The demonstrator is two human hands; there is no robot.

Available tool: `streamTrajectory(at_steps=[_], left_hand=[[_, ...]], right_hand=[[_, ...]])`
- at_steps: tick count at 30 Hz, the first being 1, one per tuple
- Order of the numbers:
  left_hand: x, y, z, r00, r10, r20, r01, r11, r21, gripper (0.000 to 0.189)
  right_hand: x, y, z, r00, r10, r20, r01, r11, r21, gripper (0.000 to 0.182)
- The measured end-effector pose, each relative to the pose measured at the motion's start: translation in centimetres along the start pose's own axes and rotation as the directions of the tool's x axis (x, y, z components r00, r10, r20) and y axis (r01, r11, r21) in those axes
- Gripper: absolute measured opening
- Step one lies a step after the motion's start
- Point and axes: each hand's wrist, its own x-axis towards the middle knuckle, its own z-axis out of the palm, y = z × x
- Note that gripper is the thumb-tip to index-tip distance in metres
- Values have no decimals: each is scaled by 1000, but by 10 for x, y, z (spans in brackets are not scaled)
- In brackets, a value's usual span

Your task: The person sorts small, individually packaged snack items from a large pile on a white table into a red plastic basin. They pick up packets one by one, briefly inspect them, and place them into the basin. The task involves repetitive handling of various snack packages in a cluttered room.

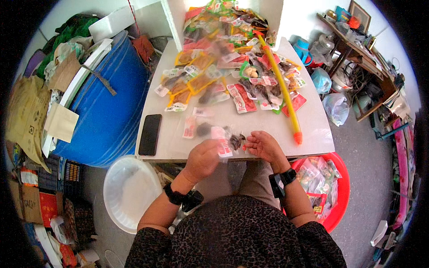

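Note:
At the near edge of the white table (174,130), my left hand (202,160) pinches a clear packet with white and red print (222,142); motion blurs both. Dark food pieces (236,141) show just right of that packet, though whether they are inside it is unclear. My right hand (266,147) is beside them, palm turned inward and fingers loosely apart, with nothing seen in it. Left of the packet, another small red-and-white packet (189,127) lies flat. Farther back spreads a heap of sealed snack packets (234,63), some yellow-edged, some red, some green.
A yellow tube with orange ends (283,85) lies along the table's right side. On the left is a black phone (150,135). Below the table stand a white tub (112,194) and a red basin (345,197) holding packets. A blue barrel (110,100) stands at left.

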Motion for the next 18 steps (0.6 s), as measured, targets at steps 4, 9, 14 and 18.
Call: streamTrajectory(at_steps=[4, 9, 14, 18], left_hand=[[4, 8, -2, 998, 57, -32, -59, 996, -63, 25], [26, 29, -8, 992, 82, -98, -92, 991, -102, 27], [26, 29, -5, 994, 85, -63, -95, 980, -174, 26], [12, 21, 1, 995, 103, 18, -100, 986, -134, 26]], right_hand=[[-22, -3, 15, 987, -62, -148, 33, 981, -192, 22], [-33, -2, 11, 992, -109, 66, 114, 990, -82, 29], [-43, -7, 4, 945, -160, 285, 159, 987, 26, 38], [-45, -10, -18, 977, -133, 168, 101, 977, 187, 34]])
